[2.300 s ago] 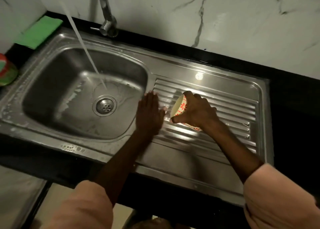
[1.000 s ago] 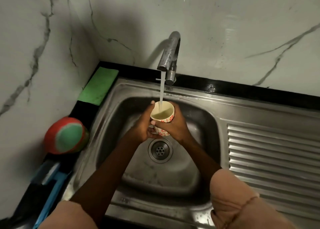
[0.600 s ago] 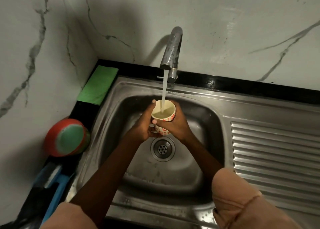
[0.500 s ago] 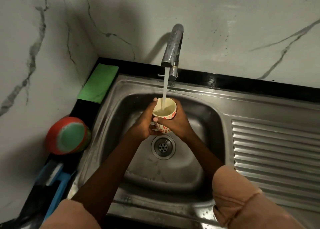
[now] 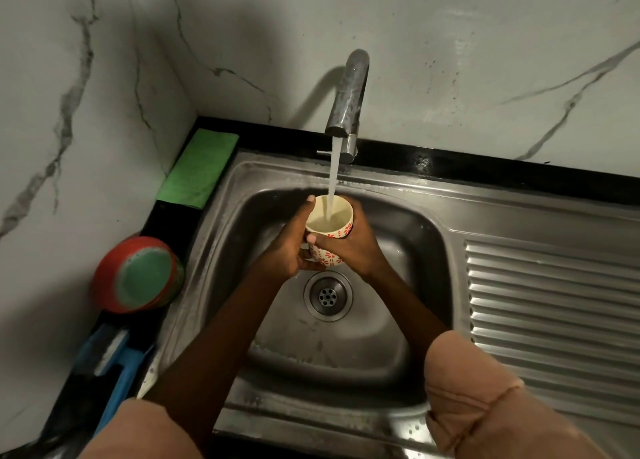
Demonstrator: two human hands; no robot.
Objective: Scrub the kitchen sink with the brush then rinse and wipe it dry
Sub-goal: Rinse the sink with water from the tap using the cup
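Both hands, left (image 5: 282, 250) and right (image 5: 349, 247), grip a red-flowered cup (image 5: 329, 231) bearing no readable writing under the tap (image 5: 348, 98) stream, above the sink (image 5: 346, 340) drain (image 5: 328, 295); the brush (image 5: 114, 365) lies far left on the desk (image 5: 519, 181).

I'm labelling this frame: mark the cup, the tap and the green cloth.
cup (image 5: 330, 250), head view, on its flowered side wall.
tap (image 5: 349, 94), head view, on the spout's bend.
green cloth (image 5: 199, 167), head view, on its middle.

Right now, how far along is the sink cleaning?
Scrubbing looks done: the blue brush lies aside on the counter. Rinsing is in hand: both hands, left hand and right hand, hold a cup filling under the running tap. Wiping is left: the sink is wet, and the green cloth lies untouched.
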